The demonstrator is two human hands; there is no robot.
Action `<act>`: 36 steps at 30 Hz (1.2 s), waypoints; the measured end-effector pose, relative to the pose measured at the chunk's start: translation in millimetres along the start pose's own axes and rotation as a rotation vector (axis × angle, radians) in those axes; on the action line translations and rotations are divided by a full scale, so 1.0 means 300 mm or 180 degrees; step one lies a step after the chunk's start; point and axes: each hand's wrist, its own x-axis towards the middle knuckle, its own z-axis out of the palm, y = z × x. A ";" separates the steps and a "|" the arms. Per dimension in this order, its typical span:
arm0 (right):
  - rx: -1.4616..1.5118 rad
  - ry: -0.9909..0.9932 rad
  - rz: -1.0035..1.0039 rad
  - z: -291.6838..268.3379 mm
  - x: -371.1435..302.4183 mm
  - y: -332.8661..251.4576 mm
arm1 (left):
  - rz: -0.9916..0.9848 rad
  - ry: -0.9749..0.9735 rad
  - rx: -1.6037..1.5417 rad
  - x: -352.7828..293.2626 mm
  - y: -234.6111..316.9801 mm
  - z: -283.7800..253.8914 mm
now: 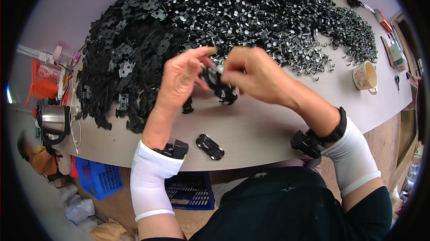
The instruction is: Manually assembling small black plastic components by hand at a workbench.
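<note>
My left hand [181,77] is over the middle of the table with its fingers apart, beside a black toy car chassis [220,91]. Whether its fingertips touch the chassis is unclear. My right hand [253,71] is closed, its fingers curled and pinched at the chassis's right side; a pale, blurred bit shows by its fingertips, but I cannot make out what it grips. Another black part [188,106] lies under my left hand. Nearer me, a toy car chassis with wheels [209,147] rests alone on the table [251,147].
A heap of black chassis parts [134,48] covers the far left, meeting a large pile of wheel-and-axle pieces [264,12]. A cup [365,77] stands right, a metal kettle [54,122] left. Blue crates [96,178] sit below the table edge.
</note>
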 end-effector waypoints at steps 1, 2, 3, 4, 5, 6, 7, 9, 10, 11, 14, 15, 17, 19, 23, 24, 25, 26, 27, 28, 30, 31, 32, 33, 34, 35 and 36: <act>-0.0173 -0.0453 0.0044 0.000 -0.028 -0.019 | -0.0103 0.0214 -0.0016 0.006 -0.006 -0.026; -0.0235 -0.0676 -0.0250 0.040 -0.062 0.010 | -0.0217 0.0439 -0.0023 0.008 -0.013 -0.044; -0.0335 -0.0834 -0.0321 0.078 -0.101 -0.012 | -0.0204 0.0421 -0.0020 0.010 -0.011 -0.053; -0.0219 -0.0785 -0.0698 0.130 -0.140 -0.009 | -0.0366 0.0522 0.0138 0.012 -0.010 -0.064; -0.0124 -0.0991 -0.0747 0.148 -0.148 -0.028 | -0.0539 0.0626 0.0286 0.017 -0.011 -0.065; -0.0026 -0.1201 -0.0797 0.156 -0.149 -0.041 | -0.0533 0.0610 0.0284 0.016 -0.008 -0.061; -0.0366 -0.0648 -0.1264 0.156 -0.135 -0.016 | -0.0460 0.0228 0.0675 0.010 0.000 -0.054; -0.0885 0.0092 -0.1173 0.083 -0.100 0.022 | -0.0156 -0.0335 0.1104 0.002 0.004 -0.034; -0.1151 0.0334 -0.1034 0.062 -0.090 0.034 | -0.0217 -0.0571 0.1544 0.002 0.020 -0.032; -0.1169 0.0290 -0.0798 0.063 -0.092 0.047 | -0.0190 -0.0687 0.1697 0.004 0.028 -0.025; -0.1341 0.0336 -0.1214 0.133 -0.088 0.073 | -0.0079 -0.0898 0.2193 0.001 0.033 -0.004; -0.1426 0.0306 -0.1222 0.147 -0.078 0.084 | 0.0007 -0.1000 0.2536 -0.001 0.033 0.005; -0.1390 0.0231 -0.1164 0.128 -0.068 0.095 | 0.0160 -0.0884 0.2464 0.002 0.014 0.015; -0.1226 0.0281 -0.1080 0.098 -0.064 0.103 | 0.0398 -0.0732 0.2385 0.005 -0.001 0.011; -0.0474 0.0404 -0.0158 -0.023 -0.074 0.089 | 0.0085 -0.0581 0.2392 0.007 -0.005 -0.005; -0.0473 0.0410 -0.0147 -0.023 -0.068 0.107 | 0.0085 -0.0593 0.2387 0.005 -0.002 -0.003; -0.0722 0.0204 -0.0178 -0.015 -0.060 0.135 | -0.0004 -0.0533 0.2340 -0.001 0.001 0.001; -0.0974 -0.0003 -0.0203 -0.012 -0.060 0.150 | -0.0090 -0.0475 0.2287 -0.003 0.003 0.007; -0.1118 0.0077 -0.0322 -0.009 -0.061 0.152 | -0.0091 -0.0486 0.2280 0.000 0.009 0.010; -0.1116 0.0078 -0.0312 -0.011 -0.062 0.149 | -0.0173 -0.0508 0.2310 0.001 0.016 0.012; -0.1323 0.0473 -0.0238 -0.015 -0.059 0.139 | -0.0263 -0.0524 0.2349 0.000 0.020 0.012; -0.1257 0.0482 -0.0374 -0.017 -0.060 0.160 | -0.0268 -0.0602 0.2418 0.002 0.020 0.014; -0.1252 0.0478 -0.0377 -0.019 -0.056 0.158 | -0.0273 -0.0676 0.2487 0.003 0.020 0.016; -0.1181 0.0542 -0.0664 -0.022 -0.052 0.154 | -0.0278 -0.0674 0.2490 0.001 0.022 0.016; -0.1109 0.0606 -0.0950 -0.022 -0.048 0.150 | -0.0103 -0.0725 0.2564 -0.001 0.023 0.016; -0.1111 0.0614 -0.0934 -0.015 -0.037 0.148 | 0.0079 -0.0795 0.2625 0.002 0.018 0.017; -0.1040 0.0680 -0.0957 -0.001 -0.019 0.141 | 0.0082 -0.0812 0.2616 0.002 0.014 0.020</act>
